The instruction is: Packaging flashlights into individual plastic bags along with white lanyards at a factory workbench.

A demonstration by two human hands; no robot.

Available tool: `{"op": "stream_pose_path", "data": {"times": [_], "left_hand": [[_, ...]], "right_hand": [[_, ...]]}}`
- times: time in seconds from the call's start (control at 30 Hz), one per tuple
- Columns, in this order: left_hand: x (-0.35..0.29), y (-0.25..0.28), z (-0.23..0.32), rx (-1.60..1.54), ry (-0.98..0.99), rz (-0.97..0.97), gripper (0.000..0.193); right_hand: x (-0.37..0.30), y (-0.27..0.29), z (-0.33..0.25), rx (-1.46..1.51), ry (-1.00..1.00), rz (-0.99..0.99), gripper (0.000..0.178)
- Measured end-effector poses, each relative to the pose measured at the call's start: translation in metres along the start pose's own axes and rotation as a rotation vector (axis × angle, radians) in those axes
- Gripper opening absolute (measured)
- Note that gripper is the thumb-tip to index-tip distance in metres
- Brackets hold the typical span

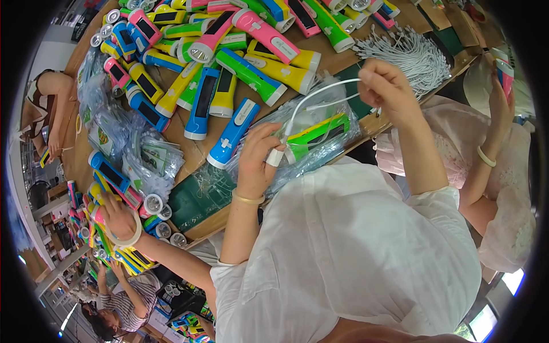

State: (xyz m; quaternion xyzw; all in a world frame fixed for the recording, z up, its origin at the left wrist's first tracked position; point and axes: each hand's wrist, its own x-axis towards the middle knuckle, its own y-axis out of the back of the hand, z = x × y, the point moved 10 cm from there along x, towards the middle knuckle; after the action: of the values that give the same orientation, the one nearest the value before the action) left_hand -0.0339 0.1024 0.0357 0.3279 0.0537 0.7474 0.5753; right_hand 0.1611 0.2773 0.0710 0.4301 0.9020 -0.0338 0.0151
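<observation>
Bent over a crowded tabletop [184, 201], a worker in a white shirt [366, 246] draws a white cable [320, 90] into an arch between two bare hands. The left hand [260, 157] pinches a small white block [275, 158] at the cable's near end, thumb against fingers; the right hand [390, 91], its other fingers curled, grips the cable's far side between thumb and forefinger. Below the arch, near the tabletop's front edge, a green-and-yellow flashlight [317, 136] lies in what appears to be a clear plastic bag [320, 162]. A blue flashlight [233, 134] rests just beside the left hand, a heap of bright flashlights [251, 74] spreads beyond, and a bundle of white cables [407, 60] sprawls past the right hand.

The risks look small but real. A careless tug by the right hand could pull the block from the pinch or strain the cable where it meets its end. A slackened grip might let the springy loop flick open and snag the loose film. Because the bag lies so close to the edge, a brushing sleeve could drag it off, flashlight and all. A co-worker's hand [119, 220] reaches over more flashlights at left, well apart.
</observation>
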Motion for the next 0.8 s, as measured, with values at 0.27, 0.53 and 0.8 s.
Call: {"op": "stream_pose_path", "data": {"times": [0.27,0.53,0.8], "left_hand": [[-0.008,0.016,-0.001,-0.02,0.208,0.143,0.017],[-0.014,0.025,0.005,0.045,0.301,0.131,0.015],[-0.021,0.028,0.009,-0.005,0.325,0.246,0.012]], "right_hand": [[0.004,-0.024,0.043,-0.311,-0.21,-0.218,0.026],[0.004,-0.116,0.033,-0.676,0.108,-0.639,0.02],[0.008,-0.133,0.038,-0.248,-0.14,-0.566,0.019]]}}
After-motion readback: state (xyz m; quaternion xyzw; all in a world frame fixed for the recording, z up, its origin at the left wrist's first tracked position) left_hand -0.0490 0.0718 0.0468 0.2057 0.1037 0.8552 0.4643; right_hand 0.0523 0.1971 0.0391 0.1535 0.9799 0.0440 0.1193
